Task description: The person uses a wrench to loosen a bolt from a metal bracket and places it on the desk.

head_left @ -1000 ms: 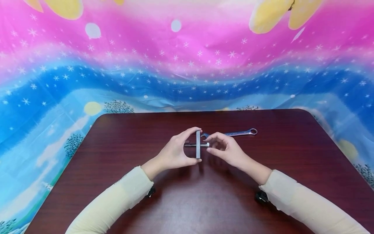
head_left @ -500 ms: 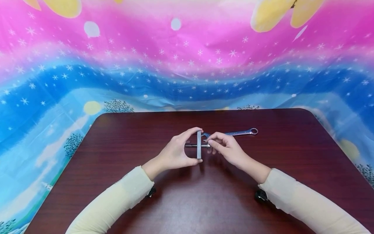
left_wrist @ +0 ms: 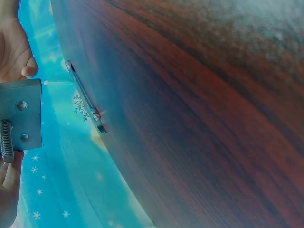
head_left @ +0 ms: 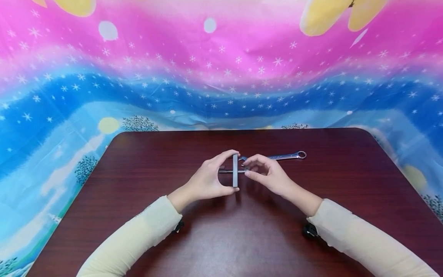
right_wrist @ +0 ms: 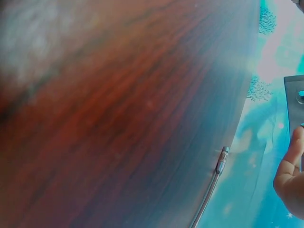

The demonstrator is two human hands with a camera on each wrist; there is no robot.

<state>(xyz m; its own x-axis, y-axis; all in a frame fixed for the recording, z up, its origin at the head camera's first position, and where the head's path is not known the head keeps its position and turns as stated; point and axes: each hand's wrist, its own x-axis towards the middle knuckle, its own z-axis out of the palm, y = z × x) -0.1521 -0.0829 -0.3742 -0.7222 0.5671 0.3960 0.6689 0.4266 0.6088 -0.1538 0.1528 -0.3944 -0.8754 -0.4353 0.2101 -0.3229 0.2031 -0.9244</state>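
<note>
My left hand [head_left: 207, 179] grips a flat grey metal plate [head_left: 235, 181] on edge, thumb at the near edge and fingers at the far edge. Through the plate runs a bolt [head_left: 225, 171], its shank lying between my left thumb and fingers. Its threaded end [left_wrist: 6, 142] shows in the left wrist view, beside two holes in the plate. My right hand [head_left: 271, 177] holds the bolt's head with thumb and curled fingers, which partly cover it. In the right wrist view only an edge of the plate [right_wrist: 291, 102] shows above the fingers.
A combination wrench [head_left: 292, 156] lies on the dark red wooden table [head_left: 242, 238] behind my right hand, its open end partly behind the fingers. A patterned cloth [head_left: 221, 77] hangs beyond the table's far edge.
My right thumb and fingers have shifted around the bolt's head, with the thumb moving up over it and back down. The left hand and plate stay almost still.
</note>
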